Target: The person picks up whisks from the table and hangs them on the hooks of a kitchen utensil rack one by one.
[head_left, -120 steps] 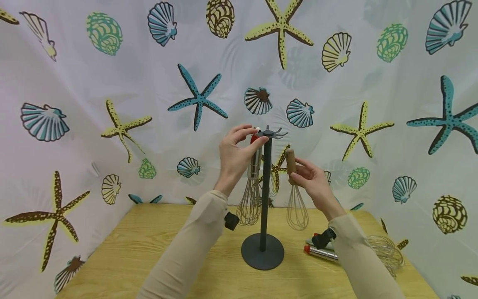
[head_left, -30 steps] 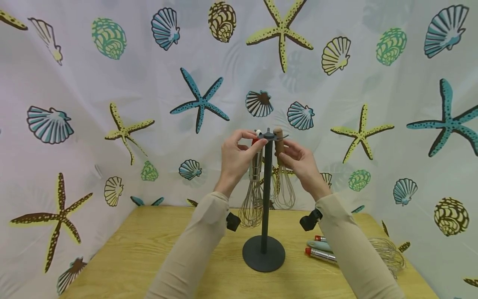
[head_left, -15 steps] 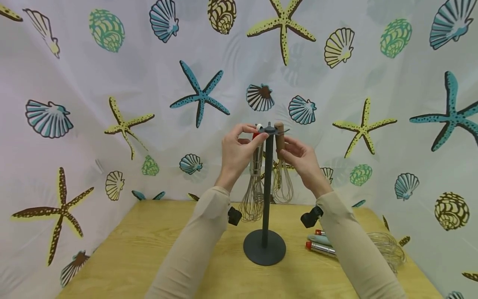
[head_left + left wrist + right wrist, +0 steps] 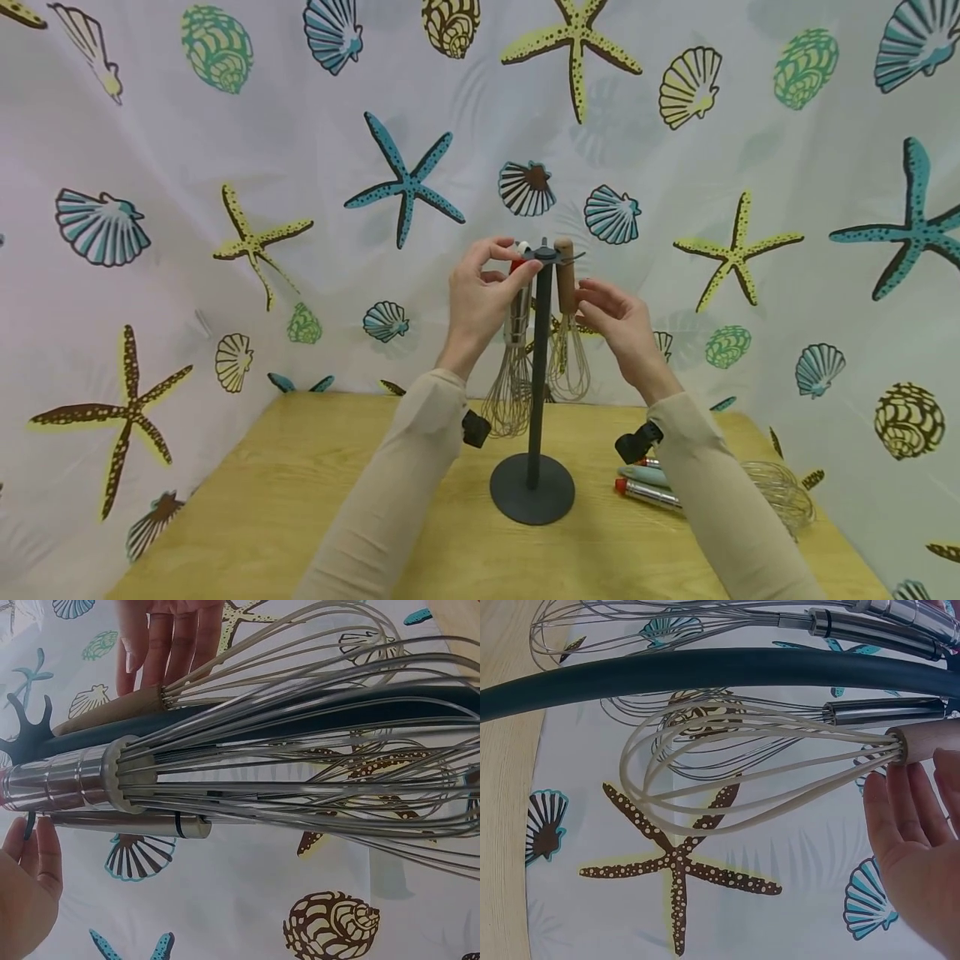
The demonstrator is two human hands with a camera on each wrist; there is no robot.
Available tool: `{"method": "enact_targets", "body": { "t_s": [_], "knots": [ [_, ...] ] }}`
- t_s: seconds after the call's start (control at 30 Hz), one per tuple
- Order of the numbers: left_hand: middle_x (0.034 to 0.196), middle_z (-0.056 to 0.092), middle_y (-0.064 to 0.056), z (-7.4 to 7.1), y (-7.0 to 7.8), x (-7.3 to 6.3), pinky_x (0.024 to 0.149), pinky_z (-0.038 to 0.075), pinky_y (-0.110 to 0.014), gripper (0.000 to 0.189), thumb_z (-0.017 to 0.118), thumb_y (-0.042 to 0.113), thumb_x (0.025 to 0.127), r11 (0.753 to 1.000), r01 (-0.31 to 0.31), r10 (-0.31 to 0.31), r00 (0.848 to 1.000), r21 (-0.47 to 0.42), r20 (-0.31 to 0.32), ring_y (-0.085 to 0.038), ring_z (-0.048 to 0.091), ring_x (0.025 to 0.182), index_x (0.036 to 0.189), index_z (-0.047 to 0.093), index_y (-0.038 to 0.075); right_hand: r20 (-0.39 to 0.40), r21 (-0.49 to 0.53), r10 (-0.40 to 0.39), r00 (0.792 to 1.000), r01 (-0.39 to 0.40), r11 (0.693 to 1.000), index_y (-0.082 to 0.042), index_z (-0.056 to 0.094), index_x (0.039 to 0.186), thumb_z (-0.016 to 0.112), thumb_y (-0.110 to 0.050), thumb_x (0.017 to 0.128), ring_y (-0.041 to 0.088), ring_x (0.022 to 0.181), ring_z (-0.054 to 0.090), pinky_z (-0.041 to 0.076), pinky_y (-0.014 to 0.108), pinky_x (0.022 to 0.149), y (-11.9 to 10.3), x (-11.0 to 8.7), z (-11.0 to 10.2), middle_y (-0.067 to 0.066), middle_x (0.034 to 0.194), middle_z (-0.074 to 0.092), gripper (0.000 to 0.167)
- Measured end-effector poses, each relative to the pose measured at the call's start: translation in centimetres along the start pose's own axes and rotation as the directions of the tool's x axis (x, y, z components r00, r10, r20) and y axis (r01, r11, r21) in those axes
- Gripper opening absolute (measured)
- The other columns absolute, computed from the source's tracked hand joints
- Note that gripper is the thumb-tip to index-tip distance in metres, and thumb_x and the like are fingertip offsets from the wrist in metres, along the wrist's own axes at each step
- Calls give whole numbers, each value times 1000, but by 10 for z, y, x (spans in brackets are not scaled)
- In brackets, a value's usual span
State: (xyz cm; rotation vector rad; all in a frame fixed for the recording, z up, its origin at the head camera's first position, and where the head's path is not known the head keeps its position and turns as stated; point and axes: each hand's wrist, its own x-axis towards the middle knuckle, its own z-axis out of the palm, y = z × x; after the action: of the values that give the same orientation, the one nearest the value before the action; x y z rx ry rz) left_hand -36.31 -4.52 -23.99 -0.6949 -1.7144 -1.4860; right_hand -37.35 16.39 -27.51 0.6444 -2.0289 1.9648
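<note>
A dark metal stand (image 4: 537, 375) with a round base and a hooked top stands upright on the table. My left hand (image 4: 480, 300) pinches its top beside a steel whisk with a red handle end (image 4: 517, 312), which hangs there. The wooden-handled whisk (image 4: 566, 279) hangs on the right side of the stand, wires downward. My right hand (image 4: 618, 325) is beside the lower handle, its fingers loosely extended and not wrapped round it. In the right wrist view, the fingertips of my right hand (image 4: 922, 832) lie right by the wooden handle. Slimmer steel whisks (image 4: 877, 711) hang on the stand too.
Several more whisks (image 4: 648, 492), with steel, red-ended and pale blue-green handles, lie on the wooden table (image 4: 300, 500) at the right, partly behind my right sleeve. A shell-and-starfish patterned sheet (image 4: 450, 333) surrounds the table's back and sides.
My right hand brought the wooden-handled whisk left and up to the stand's top, where it now hangs. The fingers have loosened and drawn slightly right. My left hand stays at the top.
</note>
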Motion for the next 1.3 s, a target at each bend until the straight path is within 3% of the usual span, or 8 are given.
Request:
{"method": "enact_targets", "body": {
  "t_s": [0.13,0.3,0.43,0.63,0.87,1.07,1.3],
  "knots": [
    [125,63,-8,1,-1,-1,68,53,-26,25,77,25,85,999,3,-4,1000,-33,-14,-25,64,76,96,66,5,-1,18,-8,1000,8,1000,-2,52,139,58,-10,99,9,105,65,51,36,98,1,-4,-2,0,120,65,42],
    [121,66,-13,2,-1,0,80,52,-40,24,77,22,85,998,-44,42,999,-53,-28,-22,62,94,95,67,3,-13,37,-25,1000,25,999,-2,54,137,58,-9,99,12,109,64,54,31,93,5,-9,-6,-1,117,67,39],
    [116,67,-14,2,0,0,83,51,-37,23,79,20,84,997,-57,56,998,-43,-36,-20,60,106,94,67,3,-13,37,-10,1000,10,999,-1,55,136,59,-9,98,11,106,65,55,27,89,10,-13,-9,-6,111,68,39],
    [117,67,-12,3,-1,-1,66,48,-23,24,79,24,84,999,-41,41,999,-19,-22,-20,61,84,96,68,7,-11,19,22,1000,-22,1000,-1,55,135,59,-10,99,11,106,65,55,30,90,21,-24,-15,-5,112,68,38],
    [117,66,-12,2,-2,1,59,47,-22,26,79,27,84,999,-40,41,999,3,-24,-23,58,69,97,68,7,-13,30,34,999,-33,999,-1,57,133,61,-13,98,11,106,65,53,36,96,32,-34,-23,10,121,66,37],
    [115,67,-11,2,-2,1,52,44,-24,25,79,28,84,1000,-27,27,1000,0,-9,-21,52,57,95,68,9,-5,30,52,999,-52,998,3,52,136,61,-13,98,9,106,66,54,34,94,44,-41,-28,2,116,68,43],
    [115,66,-11,1,-1,1,52,44,-23,26,78,29,84,1000,-21,21,1000,3,-4,-18,50,54,96,67,8,-1,9,72,997,-72,997,-1,57,132,62,-12,97,11,106,66,55,29,90,58,-48,-31,-11,107,70,37]
  ]
}}
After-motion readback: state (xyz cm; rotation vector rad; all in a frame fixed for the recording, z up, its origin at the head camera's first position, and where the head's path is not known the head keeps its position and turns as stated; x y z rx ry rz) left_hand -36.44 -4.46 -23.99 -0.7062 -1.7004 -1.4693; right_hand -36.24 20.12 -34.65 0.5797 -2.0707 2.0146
